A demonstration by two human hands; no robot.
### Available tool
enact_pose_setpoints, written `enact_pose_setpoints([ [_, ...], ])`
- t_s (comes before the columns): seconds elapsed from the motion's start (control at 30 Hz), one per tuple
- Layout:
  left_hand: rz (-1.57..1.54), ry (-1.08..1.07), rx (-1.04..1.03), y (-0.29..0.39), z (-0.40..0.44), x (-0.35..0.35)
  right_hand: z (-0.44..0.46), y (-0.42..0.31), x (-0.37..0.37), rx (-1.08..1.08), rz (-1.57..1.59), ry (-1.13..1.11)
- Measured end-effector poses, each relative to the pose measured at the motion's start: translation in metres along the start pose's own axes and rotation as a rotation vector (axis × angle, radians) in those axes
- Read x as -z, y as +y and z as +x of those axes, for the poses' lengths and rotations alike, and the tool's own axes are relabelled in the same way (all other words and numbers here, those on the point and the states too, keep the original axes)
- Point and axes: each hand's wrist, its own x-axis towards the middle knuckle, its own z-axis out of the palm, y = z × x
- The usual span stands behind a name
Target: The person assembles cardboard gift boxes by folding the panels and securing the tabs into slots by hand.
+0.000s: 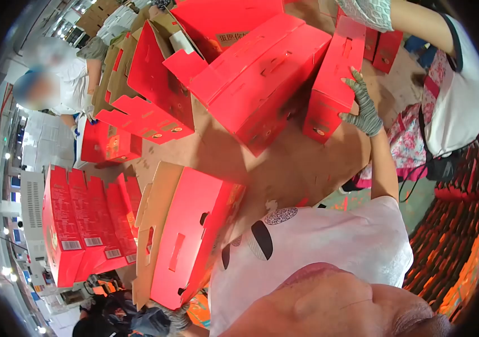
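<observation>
My right hand (365, 106), in a grey glove, lies against the side of a narrow closed red box (337, 78) on the brown table (284, 174), fingers spread. At the lower left, my left hand (173, 319), also gloved and partly hidden, grips the lower end of a tilted red box (186, 236) with brown cardboard flaps standing open. Beyond these, a large closed red box (259, 73) stands in the middle. To its left is an open red box (161, 84) with raised flaps.
Several red boxes (79, 224) stand in a row at left. A co-worker in white (74, 84) is at the far left, near another red box (110, 140). Another person's gloved hand (371, 11) reaches in at top right. Stacked red-orange items (464, 241) fill the right edge.
</observation>
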Motion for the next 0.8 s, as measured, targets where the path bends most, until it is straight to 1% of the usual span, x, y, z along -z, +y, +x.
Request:
enact_pose_setpoints([
  [0.03, -0.005, 0.019, -0.005, 0.003, 0.001, -0.006, 0.004, 0.012, 0.007, 0.015, 0.001, -0.008],
  [0.13, -0.006, 0.071, -0.006, 0.006, -0.005, -0.019, 0.017, 0.046, 0.02, -0.097, 0.099, -0.062],
  [0.23, -0.011, 0.13, -0.011, 0.006, -0.006, -0.031, 0.027, 0.074, 0.026, -0.103, 0.193, -0.064],
  [0.3, -0.012, 0.166, -0.009, 0.008, -0.008, -0.037, 0.034, 0.102, 0.038, -0.074, 0.026, -0.166],
  [0.37, -0.016, 0.2, -0.007, 0.008, -0.01, -0.041, 0.058, 0.125, 0.035, -0.053, -0.016, -0.186],
  [0.43, -0.018, 0.23, -0.007, 0.009, -0.011, -0.046, 0.092, 0.148, 0.004, -0.076, -0.049, -0.149],
  [0.53, -0.015, 0.262, -0.011, 0.009, -0.014, -0.051, 0.144, 0.187, -0.073, -0.186, -0.173, -0.137],
  [0.6, -0.012, 0.275, -0.015, 0.011, -0.017, -0.053, 0.161, 0.203, -0.102, -0.26, -0.241, -0.124],
  [0.7, -0.019, 0.287, -0.016, 0.009, -0.023, -0.054, 0.155, 0.224, -0.112, -0.357, -0.344, -0.088],
  [0.8, -0.021, 0.29, -0.015, 0.012, -0.034, -0.047, 0.14, 0.248, -0.094, -0.414, -0.38, -0.003],
])
